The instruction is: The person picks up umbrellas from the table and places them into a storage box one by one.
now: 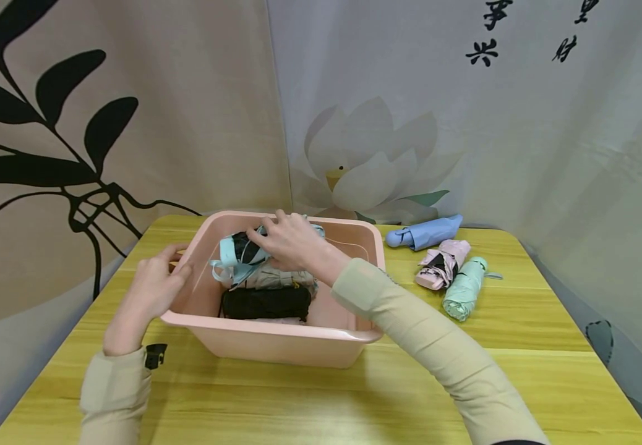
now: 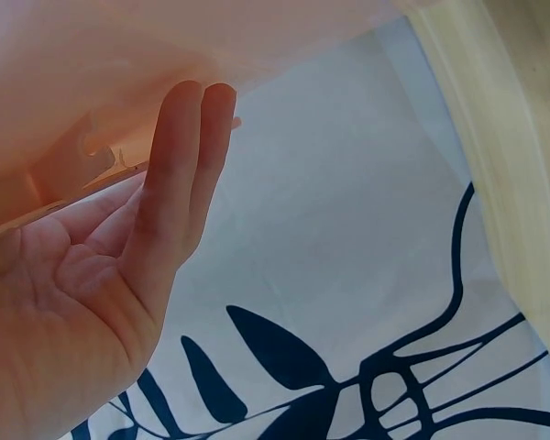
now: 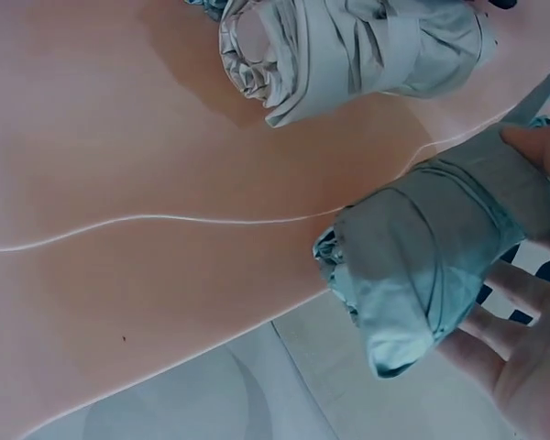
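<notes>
Head view: the right hand (image 1: 293, 244) grips a teal umbrella (image 3: 422, 261) within the mouth of the pink bin (image 1: 276, 346).
Thumb and fingers pinch the folded cloth from opposite sides; whether it touches the grey bundle (image 1: 279, 278) or the black bundle (image 1: 267, 303) inside, I cannot tell. The left hand (image 1: 156, 281) holds the bin's left rim, two fingers straight and pressed together outside. Right of the bin, a blue umbrella (image 1: 428, 233), a pink umbrella (image 1: 451, 252) and a mint umbrella (image 1: 465, 290) lie on the table (image 1: 254, 402).
</notes>
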Demonstrator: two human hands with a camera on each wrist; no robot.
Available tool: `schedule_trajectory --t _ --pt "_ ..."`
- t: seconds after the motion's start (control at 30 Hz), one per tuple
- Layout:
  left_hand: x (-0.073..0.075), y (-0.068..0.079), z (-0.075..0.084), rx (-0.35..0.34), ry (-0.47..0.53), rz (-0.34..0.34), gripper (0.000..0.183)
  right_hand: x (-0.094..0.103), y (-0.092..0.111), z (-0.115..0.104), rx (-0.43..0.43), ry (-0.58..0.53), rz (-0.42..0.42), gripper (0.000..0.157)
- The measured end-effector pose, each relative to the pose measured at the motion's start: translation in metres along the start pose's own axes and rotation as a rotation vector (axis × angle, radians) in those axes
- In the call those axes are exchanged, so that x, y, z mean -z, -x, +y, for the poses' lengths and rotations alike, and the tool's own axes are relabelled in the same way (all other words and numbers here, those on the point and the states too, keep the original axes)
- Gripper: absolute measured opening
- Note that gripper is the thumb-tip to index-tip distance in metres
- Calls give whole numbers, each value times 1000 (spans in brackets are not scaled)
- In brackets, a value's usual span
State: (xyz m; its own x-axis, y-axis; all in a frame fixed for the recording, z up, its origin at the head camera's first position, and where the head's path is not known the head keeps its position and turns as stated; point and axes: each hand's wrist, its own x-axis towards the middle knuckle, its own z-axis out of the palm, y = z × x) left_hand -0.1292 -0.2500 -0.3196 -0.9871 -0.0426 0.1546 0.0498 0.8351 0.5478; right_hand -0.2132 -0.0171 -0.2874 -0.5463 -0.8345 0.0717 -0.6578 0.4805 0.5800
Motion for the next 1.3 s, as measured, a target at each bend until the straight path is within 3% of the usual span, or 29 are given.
schedule_trajectory --t 0.43,0.6,0.83,1.1,1.3 --pt "0 0 -1 0 2 4 47 -9 -4 -3 20 -49 -44 56" --pt "0 0 -1 2 -4 9 46 -5 -4 -4 12 -103 39 40" --pt "0 -1 0 5 -5 8 46 -1 0 4 -12 -136 75 34" --pt "0 -1 1 4 2 1 46 8 10 21 -35 -213 180 26" --pt "0 -1 0 3 2 10 45 31 23 33 -64 -293 92 31"
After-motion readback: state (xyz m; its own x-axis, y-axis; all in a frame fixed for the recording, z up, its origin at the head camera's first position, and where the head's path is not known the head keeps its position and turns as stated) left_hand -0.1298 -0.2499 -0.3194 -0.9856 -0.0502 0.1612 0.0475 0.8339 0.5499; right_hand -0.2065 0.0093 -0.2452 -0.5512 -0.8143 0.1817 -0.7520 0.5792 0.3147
